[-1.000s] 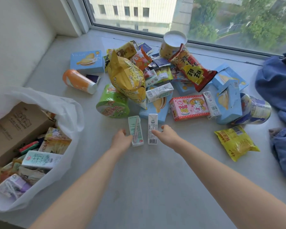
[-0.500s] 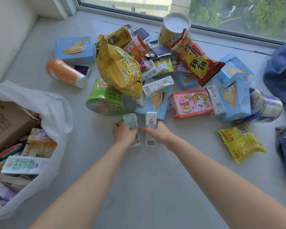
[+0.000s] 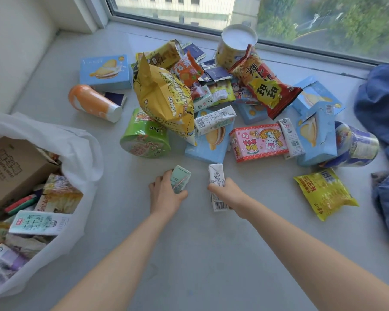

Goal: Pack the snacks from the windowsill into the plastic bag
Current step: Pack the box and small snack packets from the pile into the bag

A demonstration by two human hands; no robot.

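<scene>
My left hand [image 3: 165, 195] grips a small pale green drink carton [image 3: 180, 178] with a straw on its side, tilted off the sill. My right hand [image 3: 228, 194] grips a small white drink carton [image 3: 216, 187] with a barcode at its near end. Both cartons are just in front of the snack pile [image 3: 211, 97] on the grey windowsill [image 3: 200, 254]. The white plastic bag [image 3: 76, 149] lies open at the left, holding a brown cardboard box [image 3: 11, 171], a milk carton and several wrapped snacks.
The pile includes a big yellow chip bag [image 3: 166, 97], a green noodle bowl [image 3: 145, 140], a pink biscuit box [image 3: 258, 141], blue cake boxes and a red packet. A yellow packet [image 3: 323, 194] lies apart at right. Blue cloth [image 3: 384, 131] sits at the right edge.
Both hands have closed round the two small cartons and pulled them apart. The green carton has lifted and tilted left; the white one has shifted right.
</scene>
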